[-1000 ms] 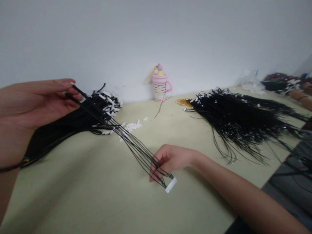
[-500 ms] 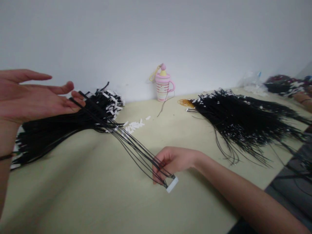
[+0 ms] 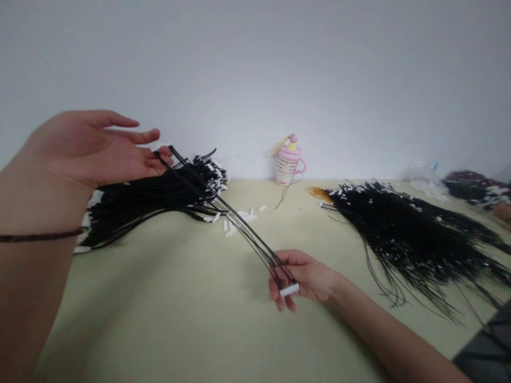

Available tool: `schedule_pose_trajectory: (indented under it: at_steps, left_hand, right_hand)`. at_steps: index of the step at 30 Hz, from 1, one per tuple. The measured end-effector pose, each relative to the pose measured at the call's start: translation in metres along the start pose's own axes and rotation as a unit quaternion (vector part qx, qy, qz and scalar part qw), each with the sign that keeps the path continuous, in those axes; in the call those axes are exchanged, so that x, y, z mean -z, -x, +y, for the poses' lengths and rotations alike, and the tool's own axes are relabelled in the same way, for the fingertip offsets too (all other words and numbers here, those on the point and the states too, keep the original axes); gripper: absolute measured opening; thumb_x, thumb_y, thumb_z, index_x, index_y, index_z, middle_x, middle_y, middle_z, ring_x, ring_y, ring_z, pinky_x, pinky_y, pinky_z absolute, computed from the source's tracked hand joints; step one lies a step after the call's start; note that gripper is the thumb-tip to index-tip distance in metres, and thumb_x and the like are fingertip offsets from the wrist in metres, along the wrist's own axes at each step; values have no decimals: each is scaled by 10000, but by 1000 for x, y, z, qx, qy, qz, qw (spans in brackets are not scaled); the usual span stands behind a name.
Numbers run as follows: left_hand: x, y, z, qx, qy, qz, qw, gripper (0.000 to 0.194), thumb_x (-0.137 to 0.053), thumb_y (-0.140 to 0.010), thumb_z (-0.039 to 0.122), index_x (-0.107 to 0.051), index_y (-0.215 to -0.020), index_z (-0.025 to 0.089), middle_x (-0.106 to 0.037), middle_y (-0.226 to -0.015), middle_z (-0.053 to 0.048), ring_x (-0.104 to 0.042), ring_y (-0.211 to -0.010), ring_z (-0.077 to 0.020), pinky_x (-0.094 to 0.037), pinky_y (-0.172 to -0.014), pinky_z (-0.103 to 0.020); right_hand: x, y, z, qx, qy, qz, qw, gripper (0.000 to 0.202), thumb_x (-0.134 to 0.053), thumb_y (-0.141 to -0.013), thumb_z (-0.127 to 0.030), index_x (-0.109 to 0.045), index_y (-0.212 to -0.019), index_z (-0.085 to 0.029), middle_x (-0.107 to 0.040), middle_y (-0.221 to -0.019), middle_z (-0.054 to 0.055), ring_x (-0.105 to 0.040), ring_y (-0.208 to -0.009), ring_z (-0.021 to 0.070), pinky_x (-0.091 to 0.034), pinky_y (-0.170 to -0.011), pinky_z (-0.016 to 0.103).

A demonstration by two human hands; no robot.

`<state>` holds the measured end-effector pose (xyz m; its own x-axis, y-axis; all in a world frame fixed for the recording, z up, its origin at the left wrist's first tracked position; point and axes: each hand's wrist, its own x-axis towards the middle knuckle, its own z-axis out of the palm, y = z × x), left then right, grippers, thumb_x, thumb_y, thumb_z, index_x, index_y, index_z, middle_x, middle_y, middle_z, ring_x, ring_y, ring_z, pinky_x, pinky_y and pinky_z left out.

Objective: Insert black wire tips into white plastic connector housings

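A black wire harness (image 3: 249,234) stretches slantwise between my two hands above the table. At its upper left end, the harness's black strands lie at the fingertips of my left hand (image 3: 107,149), held there while the other fingers stretch out, palm turned up. My right hand (image 3: 303,274) holds the lower end, its loosely bent fingers around and under the wires beside a white connector (image 3: 289,290). Behind the left hand lies a thick bundle of black wire harnesses (image 3: 139,205) with white connectors at both ends.
Small white connector pieces (image 3: 247,215) lie scattered mid-table. A pink striped cup (image 3: 289,165) stands against the wall. On the right are a large pile of black wires (image 3: 399,229), orange bands (image 3: 318,194), a clear plastic bag (image 3: 429,181) and another person's hand (image 3: 502,211) at the edge.
The view has shifted, so everything sits further right. My right hand has turned, showing more fingers under the connector, which now lies more level. The harness stays stretched between both hands.
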<state>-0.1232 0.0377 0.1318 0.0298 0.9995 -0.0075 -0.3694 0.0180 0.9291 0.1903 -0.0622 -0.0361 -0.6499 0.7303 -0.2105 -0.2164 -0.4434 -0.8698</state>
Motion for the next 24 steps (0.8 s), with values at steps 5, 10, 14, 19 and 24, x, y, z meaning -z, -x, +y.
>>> schedule_pose_trajectory:
  at_steps: [5,10,14,19,24]
  left_hand:
    - [7,16,12,-158,-168,-133,964,276,-289,-854,-13,-563,-861,-43,-587,-723,1,-651,-685,-85,-502,-622,-242]
    - [11,23,13,-202,-305,-75,928,193,-504,-809,6,-633,-952,2,-665,-686,26,-659,-650,-66,-504,-608,-147]
    - [23,8,2,-131,-388,28,912,97,-605,-819,145,-661,-835,68,-673,-643,-16,-599,-530,-72,-449,-460,-109]
    - [39,-6,1,-153,-420,1,895,157,-612,-819,237,-684,-885,114,-708,-794,-37,-600,-677,-112,-459,-574,-192]
    - [37,2,16,-296,-331,195,874,332,-676,-778,298,-669,-1003,54,-666,-843,-57,-550,-695,-99,-458,-658,-229]
  right_hand:
    - [5,-10,3,59,-45,122,990,372,-715,-765,-484,-526,-812,-167,-615,-591,-14,-498,-418,59,-398,-418,151]
    - [12,-14,-6,129,-48,231,963,407,-811,-669,-434,-584,-879,-169,-669,-664,-6,-516,-476,35,-420,-499,133]
    - [12,-13,-6,152,-21,265,952,440,-865,-581,-403,-631,-856,-152,-662,-653,-7,-526,-507,44,-427,-527,150]
    - [7,-18,-6,177,39,284,941,420,-858,-587,-415,-649,-821,-135,-682,-641,35,-510,-487,71,-362,-470,178]
    - [-17,-66,-64,232,65,268,933,319,-797,-693,-364,-632,-855,-144,-701,-738,43,-540,-551,76,-373,-499,177]
